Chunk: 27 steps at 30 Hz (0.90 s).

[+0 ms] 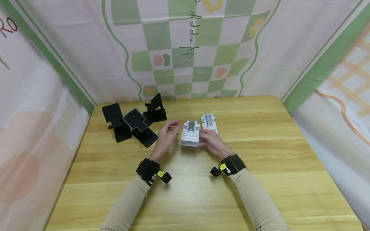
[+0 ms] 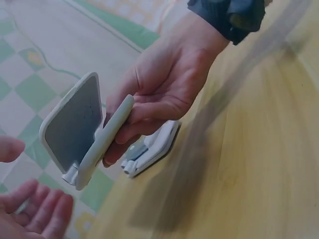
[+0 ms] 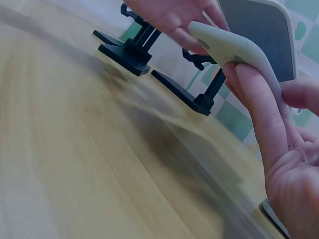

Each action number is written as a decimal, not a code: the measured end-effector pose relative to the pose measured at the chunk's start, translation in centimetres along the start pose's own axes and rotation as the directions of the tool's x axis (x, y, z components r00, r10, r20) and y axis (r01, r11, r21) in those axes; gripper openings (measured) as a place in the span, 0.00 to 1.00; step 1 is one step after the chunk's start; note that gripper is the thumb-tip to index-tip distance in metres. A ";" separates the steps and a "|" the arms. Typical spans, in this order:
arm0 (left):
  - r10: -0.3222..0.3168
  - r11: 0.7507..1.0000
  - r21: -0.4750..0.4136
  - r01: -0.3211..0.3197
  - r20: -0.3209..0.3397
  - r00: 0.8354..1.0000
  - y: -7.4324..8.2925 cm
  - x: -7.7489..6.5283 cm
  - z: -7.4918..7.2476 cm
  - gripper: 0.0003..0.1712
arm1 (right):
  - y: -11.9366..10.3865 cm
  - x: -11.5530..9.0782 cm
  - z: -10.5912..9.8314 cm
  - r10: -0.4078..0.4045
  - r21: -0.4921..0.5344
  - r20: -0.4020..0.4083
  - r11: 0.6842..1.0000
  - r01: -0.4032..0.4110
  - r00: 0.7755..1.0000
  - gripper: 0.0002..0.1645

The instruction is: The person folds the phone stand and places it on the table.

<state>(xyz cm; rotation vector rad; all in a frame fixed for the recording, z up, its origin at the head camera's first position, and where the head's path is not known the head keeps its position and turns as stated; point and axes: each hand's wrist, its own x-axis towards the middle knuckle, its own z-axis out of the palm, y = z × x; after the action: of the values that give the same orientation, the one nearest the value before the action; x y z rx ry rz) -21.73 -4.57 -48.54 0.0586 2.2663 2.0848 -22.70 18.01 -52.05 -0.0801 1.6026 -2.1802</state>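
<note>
My right hand (image 1: pixel 213 141) grips a white folding phone stand (image 1: pixel 190 134) by its side, raised above the table. In the left wrist view the stand's grey-padded plate (image 2: pixel 75 124) is swung partly away from its base (image 2: pixel 107 142). Fingers of the right hand (image 3: pixel 259 109) lie under the base in the right wrist view, with the thumb at its edge. My left hand (image 1: pixel 166 136) hovers just left of the stand, fingers loosely bent and holding nothing. A second white phone stand (image 1: pixel 209 122) lies folded on the table behind the right hand.
On the wooden table (image 1: pixel 185 199), three black phone stands stand unfolded at the back left: one at the far left (image 1: pixel 122 132), one in the middle (image 1: pixel 135 119) and one farther back (image 1: pixel 156 115). A patterned cloth (image 1: pixel 185 73) hangs behind the table.
</note>
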 end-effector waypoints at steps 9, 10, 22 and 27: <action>-0.322 0.933 -0.116 0.341 0.155 0.934 -0.5 0.2 0.2 0.32 | 0.3 0.0 -0.1 0.014 -0.017 0.007 1.000 -0.014 1.000 0.29; -0.333 0.924 -0.135 0.358 0.178 0.926 -0.5 0.2 0.2 0.32 | 0.4 0.0 -0.1 0.015 -0.014 0.008 1.000 -0.015 1.000 0.29; -0.379 0.876 -0.202 0.439 0.275 0.884 -0.8 0.3 0.4 0.30 | 0.3 -0.2 0.1 0.006 -0.006 0.059 1.000 -0.006 0.998 0.29; -0.380 0.875 -0.207 0.438 0.268 0.885 -1.0 0.2 0.4 0.30 | 0.4 -0.2 -0.1 -0.008 -0.018 0.081 1.000 0.009 0.997 0.27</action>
<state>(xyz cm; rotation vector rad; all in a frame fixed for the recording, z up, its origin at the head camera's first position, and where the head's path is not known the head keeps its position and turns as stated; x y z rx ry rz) -21.94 -4.22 -49.57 -0.1833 1.6795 2.0051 -22.44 18.08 -52.39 -0.1786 1.5805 -2.1410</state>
